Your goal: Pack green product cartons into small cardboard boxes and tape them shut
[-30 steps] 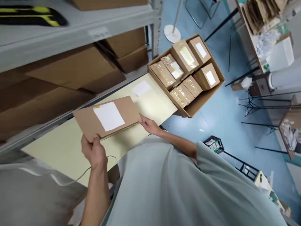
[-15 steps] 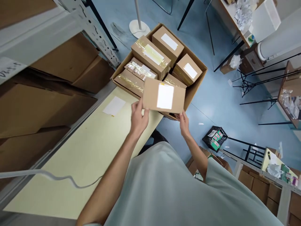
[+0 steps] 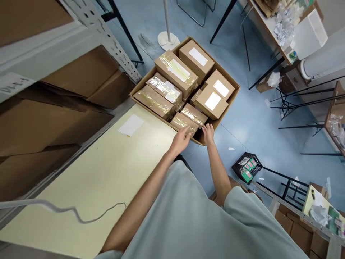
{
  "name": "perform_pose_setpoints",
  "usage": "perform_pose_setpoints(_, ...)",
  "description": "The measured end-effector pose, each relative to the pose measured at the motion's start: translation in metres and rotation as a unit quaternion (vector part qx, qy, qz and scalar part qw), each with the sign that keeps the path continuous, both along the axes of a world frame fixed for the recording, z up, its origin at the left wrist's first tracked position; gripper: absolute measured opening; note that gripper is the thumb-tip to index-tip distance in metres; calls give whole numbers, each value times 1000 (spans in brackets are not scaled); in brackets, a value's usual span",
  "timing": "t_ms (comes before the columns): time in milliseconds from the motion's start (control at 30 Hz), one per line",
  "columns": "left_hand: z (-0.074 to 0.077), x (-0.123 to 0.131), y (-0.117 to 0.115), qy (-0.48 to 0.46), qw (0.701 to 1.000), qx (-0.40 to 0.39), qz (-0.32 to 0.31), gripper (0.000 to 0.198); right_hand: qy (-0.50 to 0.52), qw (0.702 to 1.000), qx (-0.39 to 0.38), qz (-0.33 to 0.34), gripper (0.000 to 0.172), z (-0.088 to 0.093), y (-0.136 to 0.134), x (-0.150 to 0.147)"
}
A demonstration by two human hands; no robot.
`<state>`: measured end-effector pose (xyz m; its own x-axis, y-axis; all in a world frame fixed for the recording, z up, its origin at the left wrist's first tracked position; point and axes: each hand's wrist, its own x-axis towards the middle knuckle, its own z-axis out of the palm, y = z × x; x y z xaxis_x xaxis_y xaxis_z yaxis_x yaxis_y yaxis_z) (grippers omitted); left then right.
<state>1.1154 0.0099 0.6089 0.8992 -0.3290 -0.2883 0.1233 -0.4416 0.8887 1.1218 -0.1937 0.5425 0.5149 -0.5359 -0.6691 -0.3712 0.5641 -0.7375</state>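
A large open cardboard carton [image 3: 231, 99] stands at the far end of a pale yellow table [image 3: 107, 176]. It holds several small brown parcels, some taped, some with white labels. One labelled parcel [image 3: 211, 102] lies on top at the right side of the carton. My left hand [image 3: 181, 138] hovers open over the near taped parcels [image 3: 188, 120], fingers stretched out and empty. My right hand [image 3: 208, 132] is open too, at the carton's near rim, holding nothing.
A white label [image 3: 131, 125] lies on the table. A grey cable [image 3: 81, 216] trails across its near end. Metal shelving [image 3: 67, 50] with flat cardboard stands to the left. A black crate [image 3: 247, 167], lamp base [image 3: 168, 39] and tripod legs sit on the blue floor.
Both hands carried the labelled parcel from the table over to the carton and let it go there. The hands have pulled back to the carton's near edge, empty.
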Motion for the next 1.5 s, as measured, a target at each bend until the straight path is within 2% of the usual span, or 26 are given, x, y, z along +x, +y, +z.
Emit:
perform_pose_setpoints(67, -6, -37, 27, 25, 999, 4, 35, 54, -3, 1000, 2, 25, 84, 1, 14, -13)
perform_pose_setpoints(167, -8, -76, 61, 73, 993, -1, 98, 51, -19, 996, -11, 87, 79, 10, 35, -25)
perform_pose_setpoints(267, 4, -100, 90, 72, 983, -29, 165, 46, -47, 984, -30, 171, 65, 28, 60, -31)
perform_pose_setpoints(367, 24, -124, 116, 21, 967, -54, 249, 42, -89, 958, -41, 271, 55, 53, 91, -33)
perform_pose_setpoints(533, 60, -188, 153, -54, 904, -79, 416, 39, -181, 869, -28, 460, 51, 99, 160, -47)
perform_pose_setpoints(633, 75, -248, 166, -104, 855, -97, 498, 38, -215, 798, -23, 562, 51, 126, 209, -70)
perform_pose_setpoints(700, 82, -295, 170, -135, 817, -104, 551, 37, -241, 741, -19, 627, 51, 143, 241, -96)
perform_pose_setpoints(800, 89, -372, 165, -177, 740, -110, 640, 39, -275, 652, -1, 706, 51, 165, 284, -153)
perform_pose_setpoints(867, 93, -425, 157, -201, 671, -112, 704, 41, -284, 598, 17, 750, 53, 174, 309, -199)
perform_pose_setpoints(967, 101, -501, 140, -237, 559, -106, 788, 43, -284, 507, 43, 813, 55, 179, 340, -275)
perform_pose_setpoints(1133, 107, -618, 101, -283, 375, -73, 880, 40, -280, 333, 79, 897, 54, 178, 376, -414)
perform_pose_setpoints(1267, 100, -685, 58, -306, 230, -65, 922, 33, -256, 200, 110, 939, 51, 183, 382, -519)
perform_pose_setpoints(1400, 87, -732, 16, -307, 125, -38, 943, 30, -239, 79, 130, 959, 47, 187, 378, -607)
perform_pose_setpoints(1500, 78, -764, -14, -292, 30, -26, 956, 31, -221, -19, 144, 964, 46, 185, 371, -666)
